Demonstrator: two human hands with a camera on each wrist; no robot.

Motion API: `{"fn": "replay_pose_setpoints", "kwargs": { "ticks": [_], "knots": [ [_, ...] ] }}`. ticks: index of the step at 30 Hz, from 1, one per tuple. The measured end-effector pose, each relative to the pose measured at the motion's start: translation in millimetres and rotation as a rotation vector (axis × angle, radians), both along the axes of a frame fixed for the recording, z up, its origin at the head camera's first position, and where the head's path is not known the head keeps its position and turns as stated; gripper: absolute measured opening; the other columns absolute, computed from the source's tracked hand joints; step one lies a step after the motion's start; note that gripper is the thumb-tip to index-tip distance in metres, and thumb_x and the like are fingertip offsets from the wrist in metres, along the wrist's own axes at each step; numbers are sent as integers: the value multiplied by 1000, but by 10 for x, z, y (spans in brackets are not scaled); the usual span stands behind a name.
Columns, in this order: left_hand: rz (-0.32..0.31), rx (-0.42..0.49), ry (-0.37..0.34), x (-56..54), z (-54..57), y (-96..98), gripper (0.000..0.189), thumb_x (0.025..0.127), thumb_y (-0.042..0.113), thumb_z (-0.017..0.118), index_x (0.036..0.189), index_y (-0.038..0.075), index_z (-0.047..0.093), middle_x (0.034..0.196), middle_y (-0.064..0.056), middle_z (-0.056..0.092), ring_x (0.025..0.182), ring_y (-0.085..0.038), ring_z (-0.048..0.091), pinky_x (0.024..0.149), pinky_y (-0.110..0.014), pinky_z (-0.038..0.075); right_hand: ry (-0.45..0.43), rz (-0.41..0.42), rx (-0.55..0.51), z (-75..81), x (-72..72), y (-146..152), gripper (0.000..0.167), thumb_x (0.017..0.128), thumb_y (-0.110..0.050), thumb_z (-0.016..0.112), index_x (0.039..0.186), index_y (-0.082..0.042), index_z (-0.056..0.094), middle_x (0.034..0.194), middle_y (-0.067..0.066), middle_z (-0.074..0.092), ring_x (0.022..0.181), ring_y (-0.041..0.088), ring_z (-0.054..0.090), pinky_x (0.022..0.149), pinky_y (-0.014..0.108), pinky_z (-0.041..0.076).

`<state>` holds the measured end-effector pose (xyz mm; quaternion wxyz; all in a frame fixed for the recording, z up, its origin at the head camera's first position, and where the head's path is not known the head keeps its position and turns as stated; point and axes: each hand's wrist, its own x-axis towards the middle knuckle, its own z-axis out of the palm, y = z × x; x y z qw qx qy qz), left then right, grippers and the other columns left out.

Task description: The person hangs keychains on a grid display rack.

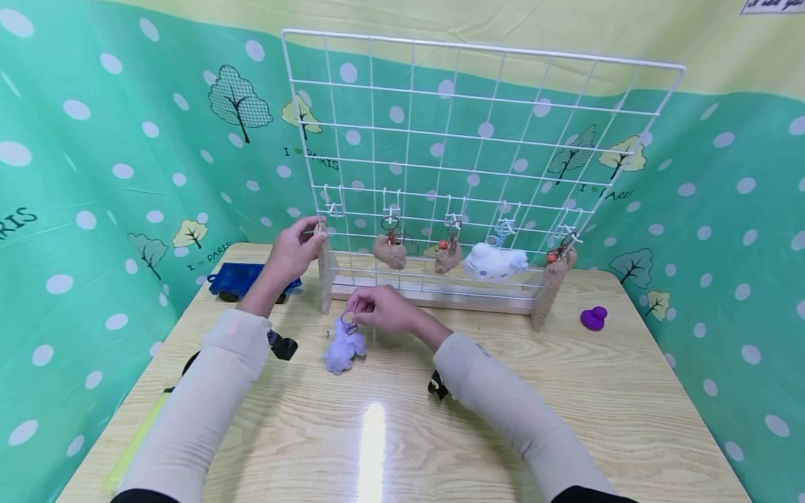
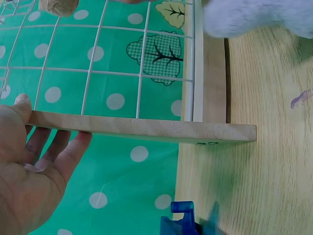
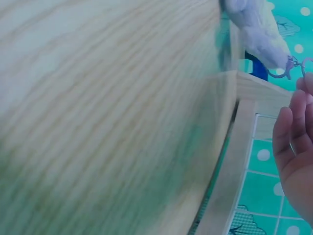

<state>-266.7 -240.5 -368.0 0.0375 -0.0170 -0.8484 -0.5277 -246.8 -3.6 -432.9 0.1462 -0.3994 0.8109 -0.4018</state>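
My left hand (image 1: pixel 294 248) grips the top of the left wooden side post (image 2: pixel 146 128) of a white wire grid rack (image 1: pixel 411 131), thumb on one face and fingers on the other. In front of the rack's left end, my right hand (image 1: pixel 385 309) pinches the metal ring (image 3: pixel 303 67) of a lilac plush keychain (image 1: pixel 342 349), which dangles close over the table. A white hook (image 1: pixel 335 209) at the far left of the grid bears nothing. Along the same row hang a brown plush keychain (image 1: pixel 391 253), a second brown one (image 1: pixel 448 258), a white plush (image 1: pixel 497 262) and another brown one (image 1: pixel 556 269).
A blue toy vehicle (image 1: pixel 242 278) stands at the table's back left, beside the rack. On the right lies a small purple knobbed object (image 1: pixel 594 318). A yellow-green item (image 1: pixel 135 440) is partly behind the left sleeve. A dotted green curtain (image 1: pixel 94 279) surrounds the table.
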Motion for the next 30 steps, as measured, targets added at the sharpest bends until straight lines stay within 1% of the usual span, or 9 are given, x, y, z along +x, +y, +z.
{"fn": "replay_pose_setpoints", "kwargs": {
  "ticks": [3,7,12,15,18,23,27,30],
  "knots": [
    [0,-4,1,0,2,-2,48,106,38,53,150,21,49,154,-14,48,143,-33,48,105,-49,55,11,-12,-36,47,5,-6,13,92,-6,73,104,-9,72,89,3,73,80,6,65,75,18,59],
    [-5,-3,7,8,-2,-8,47,106,37,54,151,21,49,154,-15,47,143,-33,48,104,-49,55,35,-8,-70,117,7,-23,15,92,-7,74,107,-8,73,90,5,75,79,6,66,74,18,59],
    [-10,-1,11,19,-3,-12,48,106,36,54,151,21,48,155,-16,47,143,-35,48,104,-50,55,59,-28,-119,264,23,-48,16,93,-7,74,109,-8,74,89,5,76,74,7,65,68,19,58],
    [-8,-3,10,20,-1,-12,48,106,37,54,151,21,48,154,-17,47,143,-35,48,104,-50,55,53,-61,-144,360,42,-62,16,94,-9,73,109,-8,74,88,4,75,73,9,64,64,20,56],
    [-5,-3,5,18,5,-10,48,106,38,54,151,22,48,155,-16,46,143,-35,47,104,-50,55,49,-92,-165,445,53,-78,17,94,-11,74,111,-9,74,88,4,75,73,9,64,63,21,56],
    [-2,-10,-4,27,18,2,49,106,39,54,152,23,48,157,-15,45,144,-35,46,105,-51,54,74,-159,-193,604,63,-112,20,94,-11,74,114,-11,75,91,4,75,74,11,64,65,21,57],
    [0,-14,-2,32,23,5,49,106,38,54,152,21,48,156,-15,46,144,-35,46,105,-51,54,105,-213,-207,743,73,-156,21,95,-16,74,116,-14,74,93,4,76,76,12,65,66,20,57],
    [1,-10,-9,31,20,10,50,106,38,53,152,20,47,156,-15,46,144,-35,46,105,-51,55,109,-247,-216,824,79,-191,23,96,-18,73,118,-15,74,95,4,76,77,12,65,66,20,57]
  ]
}}
